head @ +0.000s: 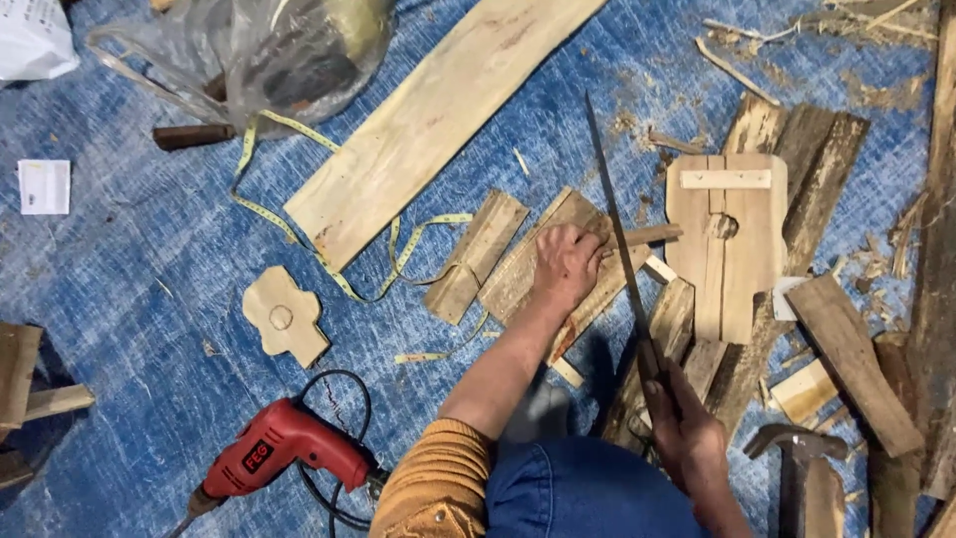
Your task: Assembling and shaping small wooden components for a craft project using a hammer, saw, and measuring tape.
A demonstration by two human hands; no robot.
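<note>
While the left hand (pixel 566 264) pressed the stick (pixel 649 236) flat, the right hand (pixel 687 428) gripped the saw (pixel 619 239); slow, straight strokes seemed best.

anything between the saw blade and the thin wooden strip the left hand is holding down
Nothing visible does. The long thin saw blade, gripped by the right hand, lies directly across the narrow pale wooden strip. The left hand presses down just left of the blade, fingers close to it but not under it.
</note>
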